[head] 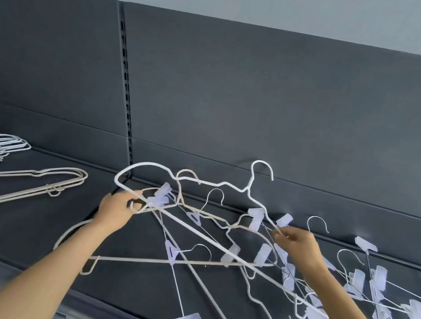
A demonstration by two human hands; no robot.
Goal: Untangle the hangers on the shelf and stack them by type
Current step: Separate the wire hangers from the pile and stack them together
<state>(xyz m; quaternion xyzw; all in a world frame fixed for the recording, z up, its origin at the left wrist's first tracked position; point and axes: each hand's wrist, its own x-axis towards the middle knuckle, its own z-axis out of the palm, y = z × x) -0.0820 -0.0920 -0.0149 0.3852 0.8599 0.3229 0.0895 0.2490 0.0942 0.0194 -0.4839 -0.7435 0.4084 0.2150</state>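
Now, left hand (115, 211), right hand (297, 243) around tangled hangers (254, 218) (on shelf (16, 240))

Two arms of one person show, with nothing worn on them. The left forearm (59, 268) and right forearm (350, 309) are bare from the picture's lower border, in front of the shelf (137, 284), up to the wrists above it. The left hand (115, 211) and right hand (300, 243) are bare too. Both forearms are slim and taper to narrow wrists. The fingernails are too blurred to make out.
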